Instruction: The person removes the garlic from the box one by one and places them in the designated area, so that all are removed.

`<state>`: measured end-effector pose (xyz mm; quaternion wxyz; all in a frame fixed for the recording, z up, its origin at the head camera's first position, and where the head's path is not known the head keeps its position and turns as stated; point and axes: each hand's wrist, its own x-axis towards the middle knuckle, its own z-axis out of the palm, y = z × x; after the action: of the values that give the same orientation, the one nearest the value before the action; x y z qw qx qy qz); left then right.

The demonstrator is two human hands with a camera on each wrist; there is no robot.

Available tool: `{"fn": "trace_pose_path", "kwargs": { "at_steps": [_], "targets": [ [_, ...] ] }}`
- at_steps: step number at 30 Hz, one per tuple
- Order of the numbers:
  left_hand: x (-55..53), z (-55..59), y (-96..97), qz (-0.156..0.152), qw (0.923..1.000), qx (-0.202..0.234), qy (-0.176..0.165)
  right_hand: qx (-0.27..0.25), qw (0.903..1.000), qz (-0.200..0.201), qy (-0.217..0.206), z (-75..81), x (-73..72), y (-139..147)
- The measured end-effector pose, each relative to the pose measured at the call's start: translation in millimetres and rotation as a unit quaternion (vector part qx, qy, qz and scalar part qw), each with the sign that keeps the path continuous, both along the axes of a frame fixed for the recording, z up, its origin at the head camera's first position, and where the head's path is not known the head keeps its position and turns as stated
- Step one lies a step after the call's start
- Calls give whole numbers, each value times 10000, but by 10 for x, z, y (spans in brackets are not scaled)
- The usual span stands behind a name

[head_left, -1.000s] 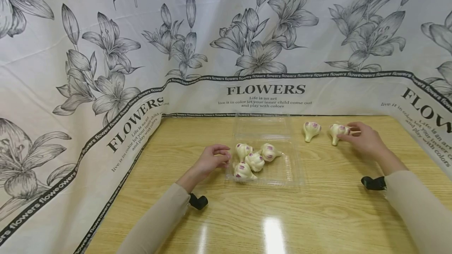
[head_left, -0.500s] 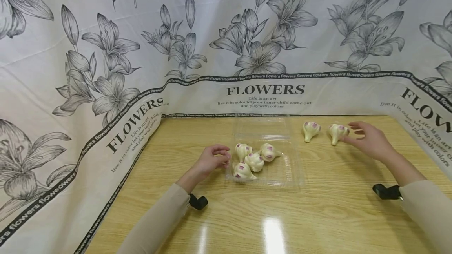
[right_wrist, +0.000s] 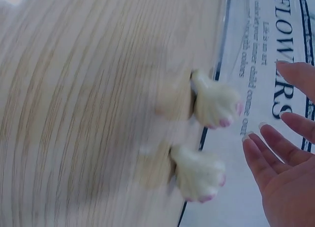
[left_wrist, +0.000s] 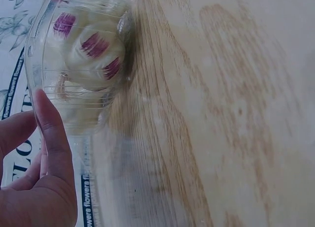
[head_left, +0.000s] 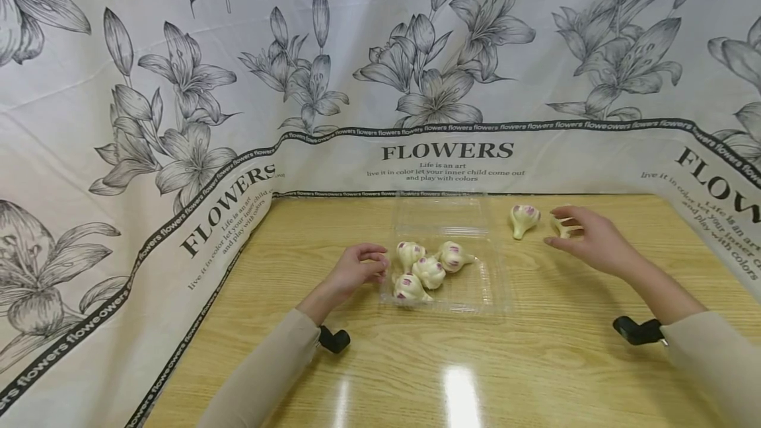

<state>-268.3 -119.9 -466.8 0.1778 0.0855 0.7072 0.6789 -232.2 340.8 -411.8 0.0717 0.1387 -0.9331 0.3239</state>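
Four cream, garlic-shaped bulbs with purple streaks (head_left: pixel 429 273) lie in the clear plastic box (head_left: pixel 466 289) my left hand (head_left: pixel 357 271) pinches by its rim; that part seems done. Two matching bulbs (right_wrist: pixel 219 104) are left on the yellow wood-grain table (head_left: pixel 368 368) just past my right hand (head_left: pixel 597 242), its loose fingers holding nothing. They look plump, lobed, tapering to stems.

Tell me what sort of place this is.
Probably a staged tabletop booth indoors, though the room beyond is hidden: printed cloth hangs behind and along both sides of a wood-look table, where garlic lies in and beside a clear box.
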Motion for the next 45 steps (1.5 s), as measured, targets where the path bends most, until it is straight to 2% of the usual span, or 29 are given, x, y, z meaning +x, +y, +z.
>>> {"fn": "trace_pose_path", "kwargs": {
  "at_steps": [8,17,34,42,45],
  "targets": [
    [-10,2,9,-11,10000,-2,7,-117,9979,573,265,2,39,-282],
    [-9,3,0,-13,10000,27,-18,-172,9932,1128,250,22,98,-573],
    [10,23,-1,10,10000,2,-18,-206,9833,1810,22,-52,75,-1056],
    [3,17,-1,1,10000,25,-40,-108,9811,1929,-96,-177,-22,-1179],
    [-3,12,1,13,10000,35,-53,-23,9799,1996,-21,-202,-61,-1237]
  ]
}}
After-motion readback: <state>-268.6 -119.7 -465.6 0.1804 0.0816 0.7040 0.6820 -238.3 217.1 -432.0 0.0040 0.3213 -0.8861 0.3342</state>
